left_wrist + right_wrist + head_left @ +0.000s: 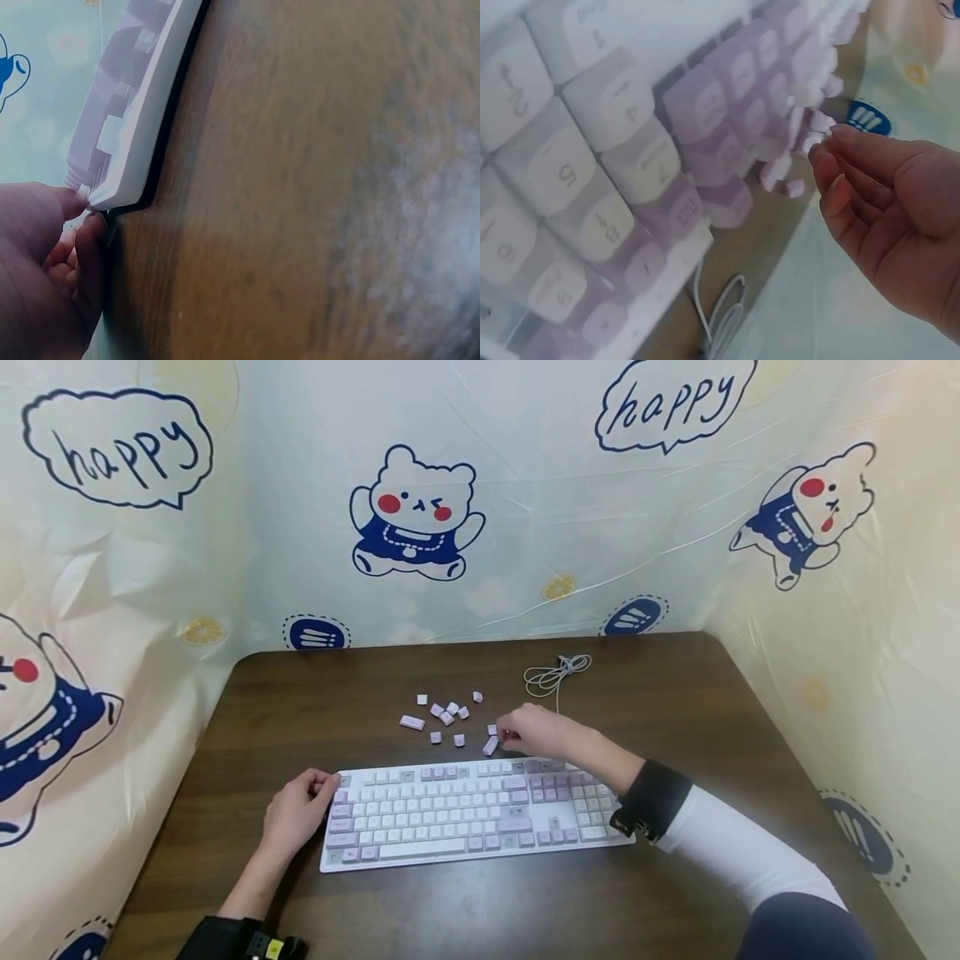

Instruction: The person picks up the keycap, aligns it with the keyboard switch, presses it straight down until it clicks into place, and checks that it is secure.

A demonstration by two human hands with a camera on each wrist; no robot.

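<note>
A white and lilac keyboard lies on the table, with darker gaps in some key positions. My left hand grips its far left corner between thumb and curled fingers; the left wrist view shows the keyboard edge beside that hand. Behind the keyboard's far edge, my right hand is among loose keycaps. In the right wrist view, the right hand pinches a small pale keycap at its fingertips, partly hidden. A longer keycap lies close to these fingers.
Several loose keycaps are scattered behind the keyboard, with a longer one at their left. A coiled pale cable lies at the back right of the brown table. Printed curtains surround the table's back and sides.
</note>
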